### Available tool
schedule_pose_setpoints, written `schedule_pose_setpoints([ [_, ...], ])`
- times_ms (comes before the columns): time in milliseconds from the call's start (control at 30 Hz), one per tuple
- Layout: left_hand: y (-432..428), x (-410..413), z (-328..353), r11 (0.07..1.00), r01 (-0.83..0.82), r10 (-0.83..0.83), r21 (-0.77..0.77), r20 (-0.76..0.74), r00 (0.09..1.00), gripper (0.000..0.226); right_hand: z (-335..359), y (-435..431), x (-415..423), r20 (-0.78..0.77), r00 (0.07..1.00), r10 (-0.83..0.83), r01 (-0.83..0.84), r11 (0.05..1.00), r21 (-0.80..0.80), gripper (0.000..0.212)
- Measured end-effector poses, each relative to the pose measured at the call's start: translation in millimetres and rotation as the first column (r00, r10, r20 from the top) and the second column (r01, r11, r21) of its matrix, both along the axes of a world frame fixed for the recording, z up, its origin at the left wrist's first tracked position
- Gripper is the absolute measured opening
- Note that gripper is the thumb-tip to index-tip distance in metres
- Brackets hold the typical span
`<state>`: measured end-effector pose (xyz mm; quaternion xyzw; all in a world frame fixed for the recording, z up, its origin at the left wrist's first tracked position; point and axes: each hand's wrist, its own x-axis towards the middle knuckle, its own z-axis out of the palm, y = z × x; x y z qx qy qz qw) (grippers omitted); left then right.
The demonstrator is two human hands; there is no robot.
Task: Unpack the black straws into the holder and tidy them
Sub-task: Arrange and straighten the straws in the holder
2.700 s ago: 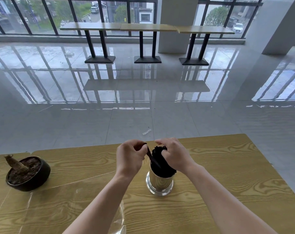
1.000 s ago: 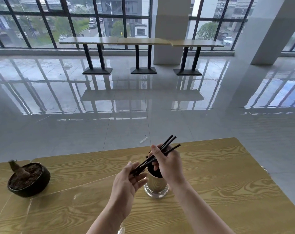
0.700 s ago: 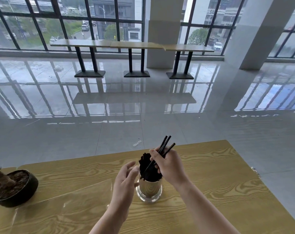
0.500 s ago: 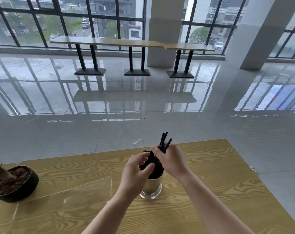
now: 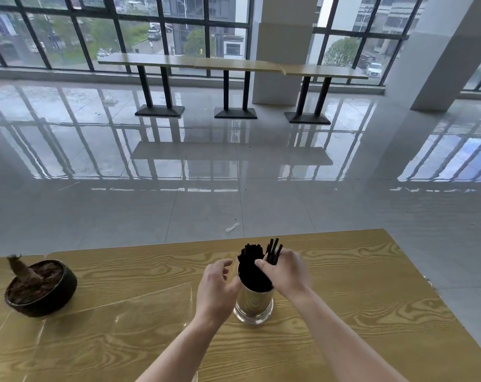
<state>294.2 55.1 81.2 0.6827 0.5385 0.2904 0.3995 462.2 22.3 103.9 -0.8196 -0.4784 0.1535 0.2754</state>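
Observation:
A shiny metal holder [image 5: 253,303] stands upright on the wooden table [image 5: 357,299], packed with black straws [image 5: 251,267]. My right hand [image 5: 287,270] is at the holder's right rim, fingers closed on a few black straws [image 5: 273,250] that stick up above the rest. My left hand [image 5: 215,285] hovers at the holder's left side with its fingers apart and nothing in it. The lower ends of the straws are hidden inside the holder.
A dark bowl-shaped pot [image 5: 40,288] with a stubby plant stands at the table's left. A clear plastic sheet [image 5: 118,323] lies flat on the table left of the holder. The table's far edge [image 5: 316,234] runs just behind the holder.
My right hand has pushed its few straws lower and more upright into the holder. My left hand let go of the straws' lower ends, briefly touched the bundle and has drawn back, open.

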Motion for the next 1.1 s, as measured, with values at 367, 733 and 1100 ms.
schedule_pose_setpoints([
  [367, 5.3, 8.1, -5.5, 0.999, 0.013, -0.011, 0.035, -0.047, 0.999, 0.049, -7.3, -6.8, 0.2, -0.001, 1.000, 0.031, -0.030, 0.978, 0.205, 0.020],
  [733, 26.4, 15.7, -0.5, 0.999, -0.038, 0.039, 0.024, -0.033, 0.999, 0.043, -1.7, 1.4, 11.8, 0.088, 0.995, 0.044, -0.068, 0.957, 0.281, 0.015],
  [1100, 43.1, 26.2, 0.5, 0.997, -0.015, 0.010, -0.077, -0.064, 0.998, 0.009, 8.3, 51.1, 22.1, 0.038, 0.981, 0.191, -0.178, 0.958, -0.225, 0.033],
])
